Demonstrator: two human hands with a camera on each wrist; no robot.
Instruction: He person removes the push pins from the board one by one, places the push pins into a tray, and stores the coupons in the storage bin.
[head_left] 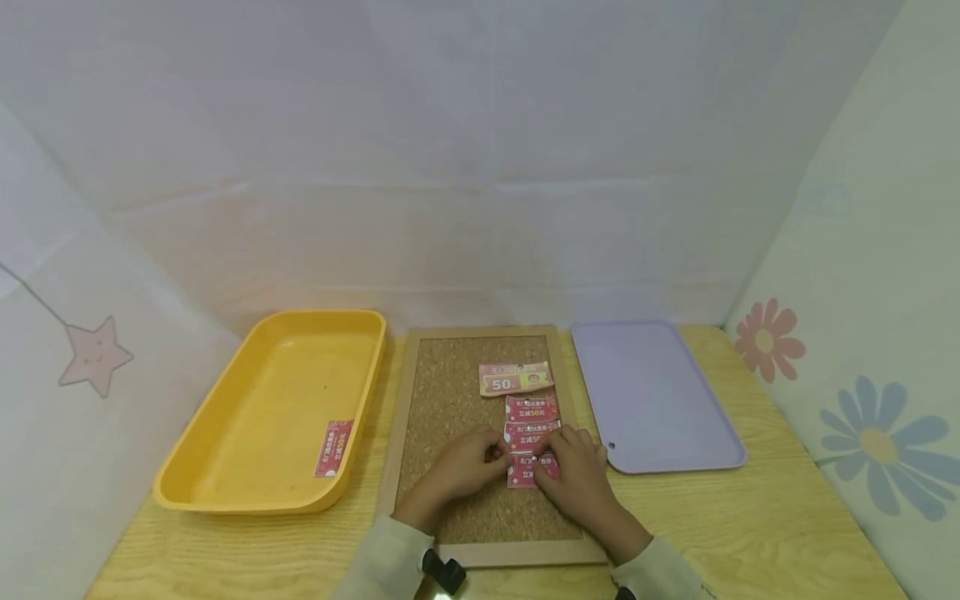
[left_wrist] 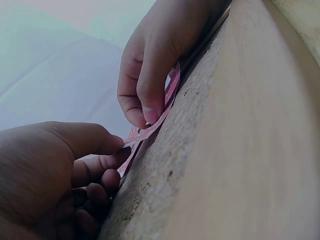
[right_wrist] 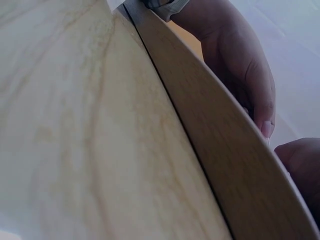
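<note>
On a wood-framed cork board (head_left: 450, 367), a pink and yellow coupon (head_left: 516, 379) is above three red coupons in a column. My left hand (head_left: 467, 462) pinches the left edge of the lowest red coupon (head_left: 521, 477) between thumb and index finger. From the right, my right hand (head_left: 576, 475) pinches a small pale pushpin (head_left: 535, 457) at that coupon's upper part. Its fingers cover the coupon's right side. In the left wrist view the coupon (left_wrist: 172, 90) bows up from the cork. Small pins also show on the upper red coupon (head_left: 531, 408) and middle red coupon (head_left: 525, 438).
A yellow tray (head_left: 225, 417) stands left of the board, with one red coupon (head_left: 334, 448) lying near its right wall. To the right, a flat lilac tray (head_left: 660, 392) has a small dark spot (head_left: 611, 445) at its near left corner. White cloth walls surround the wooden table (head_left: 780, 500).
</note>
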